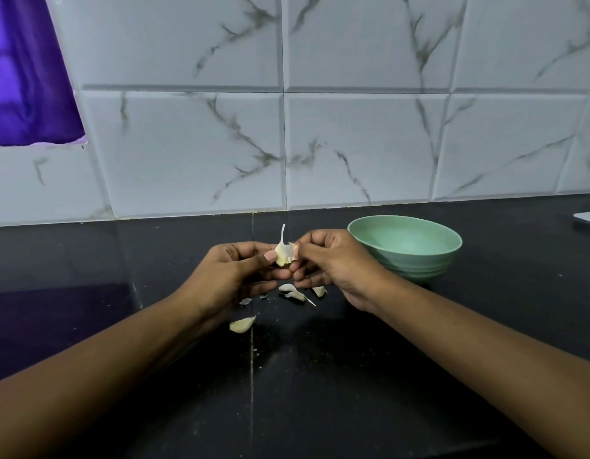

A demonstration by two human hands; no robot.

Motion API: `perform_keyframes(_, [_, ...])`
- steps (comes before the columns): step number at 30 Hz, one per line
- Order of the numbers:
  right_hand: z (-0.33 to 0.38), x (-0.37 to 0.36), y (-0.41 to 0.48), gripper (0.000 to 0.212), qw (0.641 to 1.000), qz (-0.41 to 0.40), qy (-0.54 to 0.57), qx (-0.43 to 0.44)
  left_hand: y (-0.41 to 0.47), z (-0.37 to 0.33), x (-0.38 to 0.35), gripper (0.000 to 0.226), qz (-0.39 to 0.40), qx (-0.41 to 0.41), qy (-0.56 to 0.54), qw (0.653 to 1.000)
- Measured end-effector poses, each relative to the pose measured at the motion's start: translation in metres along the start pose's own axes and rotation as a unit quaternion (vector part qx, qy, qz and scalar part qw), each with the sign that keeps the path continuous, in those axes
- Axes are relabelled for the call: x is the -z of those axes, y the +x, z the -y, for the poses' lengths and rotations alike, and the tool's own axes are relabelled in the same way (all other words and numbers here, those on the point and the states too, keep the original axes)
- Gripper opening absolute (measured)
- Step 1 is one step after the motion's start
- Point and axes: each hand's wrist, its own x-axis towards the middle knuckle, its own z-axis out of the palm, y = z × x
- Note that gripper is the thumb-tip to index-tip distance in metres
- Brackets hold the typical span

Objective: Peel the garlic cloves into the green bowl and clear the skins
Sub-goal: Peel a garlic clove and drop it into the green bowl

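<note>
Nearest, a glossy black stone worktop (320, 376). Above it, the left hand (234, 273) grips a pale, half-skinned garlic clove (283, 256), tip upward; the right hand (336, 263) pinches its papery skin with its fingers (306, 247). The round pale-green bowl (454, 248) stands just right, beside the right hand.

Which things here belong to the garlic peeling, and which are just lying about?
Job: garlic clove, pinched by left hand and right hand; green bowl; loose skins on the counter.
Lying about: purple cloth at the left; white object at the right edge.
</note>
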Motion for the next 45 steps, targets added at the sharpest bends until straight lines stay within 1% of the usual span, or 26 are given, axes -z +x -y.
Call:
perform_keyframes(2, [0.0, 0.002, 0.001, 0.021, 1.0, -0.008, 0.007, -0.003, 0.0, 0.0, 0.0, 0.015, -0.001, 0.005, -0.003, 1.0])
perform_keyframes(5, [0.001, 0.004, 0.002, 0.018, 1.0, -0.01, -0.009, -0.001, 0.0, 0.0, 0.001, 0.014, -0.01, 0.02, -0.009, 1.0])
perform_keyframes(7, [0.0, 0.007, 0.004, 0.014, 0.998, -0.012, -0.066, 0.01, 0.001, 0.0, 0.003, 0.012, -0.029, 0.028, -0.01, 0.999])
perform_keyframes(9, [-0.003, 0.011, 0.006, 0.01, 0.987, -0.015, -0.156, 0.032, 0.002, -0.001, 0.005, 0.012, -0.051, 0.032, -0.01, 0.998])
perform_keyframes(11, [-0.004, 0.014, 0.008, 0.009, 0.972, -0.014, -0.23, 0.039, 0.003, -0.001, 0.008, 0.014, -0.066, 0.032, -0.007, 0.997])
perform_keyframes(13, [-0.005, 0.017, 0.009, 0.008, 0.948, -0.008, -0.316, 0.042, 0.003, -0.001, 0.01, 0.018, -0.07, 0.031, 0.002, 0.997])
perform_keyframes(15, [-0.005, 0.019, 0.008, 0.015, 0.917, 0.016, -0.398, 0.039, 0.003, -0.001, 0.01, 0.02, -0.067, 0.031, 0.017, 0.997])
perform_keyframes(17, [-0.003, 0.021, 0.008, 0.024, 0.891, 0.037, -0.45, 0.043, 0.002, 0.0, 0.01, 0.019, -0.061, 0.033, 0.032, 0.997])
perform_keyframes(18, [-0.002, 0.021, 0.007, 0.027, 0.881, 0.033, -0.468, 0.056, 0.002, 0.0, 0.01, 0.018, -0.058, 0.035, 0.037, 0.997])
perform_keyframes(19, [0.0, 0.021, 0.007, 0.025, 0.878, 0.023, -0.473, 0.073, 0.002, 0.0, 0.009, 0.018, -0.055, 0.037, 0.038, 0.997])
perform_keyframes(20, [0.001, 0.02, 0.007, 0.02, 0.891, 0.014, -0.445, 0.085, 0.001, 0.0, 0.009, 0.018, -0.053, 0.037, 0.038, 0.997])
perform_keyframes(22, [0.002, 0.015, 0.005, 0.017, 0.956, 0.024, -0.284, 0.063, 0.001, -0.001, 0.007, 0.019, -0.051, 0.024, 0.041, 0.998])
perform_keyframes(23, [0.002, 0.012, 0.003, 0.019, 0.978, 0.037, -0.2, 0.038, 0.001, -0.002, 0.006, 0.02, -0.05, 0.015, 0.046, 0.998])
perform_keyframes(24, [0.0, 0.009, 0.002, 0.021, 0.988, 0.05, -0.148, 0.019, 0.0, -0.002, 0.006, 0.022, -0.047, 0.007, 0.054, 0.997])
perform_keyframes(25, [-0.002, 0.006, 0.001, 0.021, 0.99, 0.061, -0.128, 0.009, -0.001, -0.002, 0.005, 0.024, -0.042, 0.001, 0.066, 0.997])
perform_keyframes(27, [-0.005, 0.004, 0.0, 0.013, 0.991, 0.075, -0.107, 0.0, -0.002, 0.0, 0.004, 0.028, -0.03, -0.008, 0.098, 0.995])
perform_keyframes(28, [-0.006, 0.004, 0.001, 0.009, 0.993, 0.075, -0.092, -0.005, -0.002, 0.0, 0.004, 0.026, -0.027, -0.011, 0.106, 0.994])
perform_keyframes(30, [-0.006, 0.007, 0.002, 0.009, 0.995, 0.07, -0.063, -0.018, -0.001, 0.002, 0.003, 0.021, -0.022, -0.019, 0.112, 0.993])
perform_keyframes(33, [-0.004, 0.01, 0.002, 0.008, 0.995, 0.075, -0.067, -0.015, -0.001, 0.002, 0.003, 0.02, -0.017, -0.026, 0.108, 0.994])
perform_keyframes(35, [-0.002, 0.009, 0.002, 0.01, 0.992, 0.069, -0.104, 0.009, 0.0, 0.002, 0.003, 0.02, -0.016, -0.025, 0.092, 0.995])
perform_keyframes(37, [-0.001, 0.008, 0.003, 0.013, 0.988, 0.052, -0.141, 0.032, 0.0, 0.002, 0.004, 0.019, -0.019, -0.02, 0.076, 0.997])
perform_keyframes(39, [0.001, 0.009, 0.004, 0.015, 0.987, 0.027, -0.152, 0.036, 0.002, 0.002, 0.006, 0.018, -0.022, -0.01, 0.063, 0.998])
perform_keyframes(42, [0.001, 0.014, 0.004, 0.011, 0.979, -0.001, -0.2, 0.038, 0.002, 0.002, 0.008, 0.018, -0.024, 0.009, 0.069, 0.997])
perform_keyframes(43, [0.002, 0.016, 0.004, 0.005, 0.973, 0.007, -0.229, 0.036, 0.002, 0.002, 0.008, 0.018, -0.027, 0.01, 0.077, 0.997])
perform_keyframes(44, [0.002, 0.016, 0.003, 0.004, 0.964, 0.022, -0.263, 0.03, 0.002, 0.002, 0.009, 0.018, -0.033, 0.007, 0.09, 0.995])
perform_keyframes(45, [0.002, 0.017, 0.002, 0.013, 0.954, 0.038, -0.298, 0.022, 0.003, 0.003, 0.01, 0.018, -0.04, 0.0, 0.108, 0.993])
